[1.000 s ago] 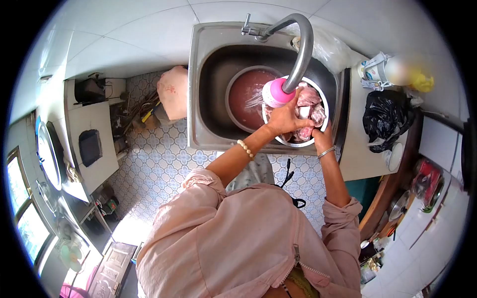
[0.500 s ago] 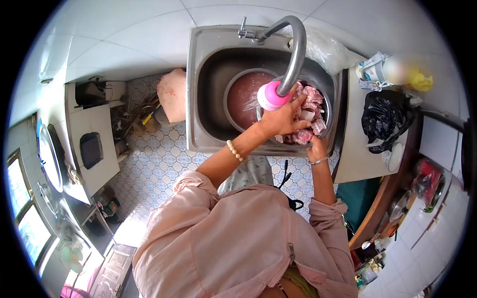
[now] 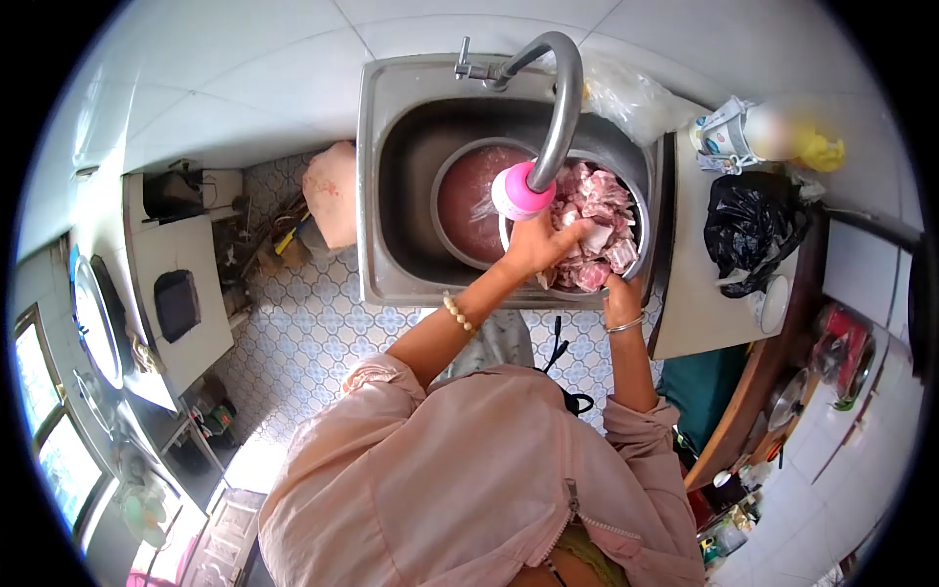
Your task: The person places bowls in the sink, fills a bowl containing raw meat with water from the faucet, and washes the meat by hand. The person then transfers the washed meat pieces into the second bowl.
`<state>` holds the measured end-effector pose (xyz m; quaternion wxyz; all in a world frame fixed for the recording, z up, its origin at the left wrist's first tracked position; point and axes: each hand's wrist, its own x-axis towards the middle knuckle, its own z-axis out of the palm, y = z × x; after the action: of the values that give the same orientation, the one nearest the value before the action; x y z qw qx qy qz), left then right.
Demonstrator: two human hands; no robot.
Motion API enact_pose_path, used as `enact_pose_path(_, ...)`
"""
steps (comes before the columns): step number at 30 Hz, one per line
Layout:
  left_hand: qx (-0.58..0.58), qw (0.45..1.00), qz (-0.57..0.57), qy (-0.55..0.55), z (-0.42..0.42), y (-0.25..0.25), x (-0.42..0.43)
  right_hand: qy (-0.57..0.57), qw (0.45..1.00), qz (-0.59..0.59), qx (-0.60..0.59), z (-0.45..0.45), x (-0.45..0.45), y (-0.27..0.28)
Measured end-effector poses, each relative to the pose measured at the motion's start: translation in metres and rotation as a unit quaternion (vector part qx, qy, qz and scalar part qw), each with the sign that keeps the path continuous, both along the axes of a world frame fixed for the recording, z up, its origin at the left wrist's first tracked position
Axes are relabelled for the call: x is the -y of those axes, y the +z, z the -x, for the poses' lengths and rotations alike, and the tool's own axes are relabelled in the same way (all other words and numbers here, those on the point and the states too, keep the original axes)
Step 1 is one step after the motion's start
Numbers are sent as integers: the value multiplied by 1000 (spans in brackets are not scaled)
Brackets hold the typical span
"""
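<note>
A metal bowl (image 3: 643, 227) full of raw, pinkish chopped meat pieces (image 3: 599, 205) sits in the right part of the sink. My left hand (image 3: 536, 245) is over its left side, thumb stretched toward the meat; the pink faucet nozzle (image 3: 523, 191) hides the other fingers. At the front right, my right hand (image 3: 623, 296) grips the bowl's rim. Left of this bowl, a second round basin (image 3: 438, 201) holds reddish, cloudy water.
The steel sink (image 3: 372, 196) has a curved faucet (image 3: 565, 98) arching over the bowl. Clear plastic (image 3: 631, 103) lies behind it. On the right counter (image 3: 690, 284) are a black plastic bag (image 3: 748, 235) and a white bowl (image 3: 776, 303).
My left hand has drawn back leftward from the meat, and its fingers have gone behind the nozzle. More of the meat shows. My right hand stays at the bowl's rim.
</note>
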<state>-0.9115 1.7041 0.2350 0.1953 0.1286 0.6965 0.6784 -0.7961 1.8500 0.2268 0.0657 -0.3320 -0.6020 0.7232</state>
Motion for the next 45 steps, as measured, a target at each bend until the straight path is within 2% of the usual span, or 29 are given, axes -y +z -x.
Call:
enact_pose_path(3,-67,996,64,-1,0,-6,-6,25,999,-36,1,-2,1,-2)
enact_pose_path(4,-53,995,82,0,-1,-7,-7,21,999,-47,6,-1,1,-4)
enact_pose_path(7,-17,996,82,-34,0,-4,-9,12,998,-68,13,0,2,-6)
enact_pose_path(9,-8,998,64,-28,-3,-13,-11,66,977,-200,-15,3,-3,-6)
enact_pose_path(12,-20,999,46,-21,-6,-24,-14,90,959,-268,-13,13,-1,8)
enact_pose_path(16,14,1000,9,-1,-6,-26,-17,89,953,-291,1,19,2,16)
enact_pose_path(18,13,1000,10,0,-5,-32,-18,94,924,-371,-8,24,5,25)
enact_pose_path(21,31,999,18,-21,-2,-28,-15,103,910,-401,15,27,8,34)
enact_pose_path(23,49,998,27,-43,-1,-25,-15,94,909,-406,2,25,6,28)
enact_pose_path(25,16,998,41,-35,-1,-27,-15,85,907,-411,-11,21,2,17)
enact_pose_path(26,5,998,46,-32,0,-28,-15,80,930,-357,-31,18,-2,8)
enact_pose_path(27,-57,998,27,-14,4,-27,-16,74,949,-303,-52,17,-4,2)
enact_pose_path(29,-139,990,14,6,8,-25,-17,34,985,-168,-26,10,-4,-8)
enact_pose_path(31,-102,994,8,-36,11,-18,-14,-32,998,-53,-2,10,5,-4)
enact_pose_path(35,-112,990,35,-72,18,-16,-16,-28,1000,-4,9,10,1,-21)
enact_pose_path(37,-188,978,66,-56,20,-17,-18,-77,997,11,-18,13,6,-21)
enact_pose_path(38,-147,984,64,-83,20,-17,-18,-74,997,2,-3,10,-1,-31)
enact_pose_path(41,-202,966,108,-116,24,-21,-14,-99,994,35,19,13,-2,-23)
enact_pose_path(42,-197,962,99,-163,28,-17,-10,-100,994,44,14,15,-2,-18)
enact_pose_path(43,-196,962,97,-163,29,-14,-7,-100,994,43,15,17,0,-8)
enact_pose_path(45,-241,938,98,-227,31,-8,-1,-128,989,65,33,22,5,7)
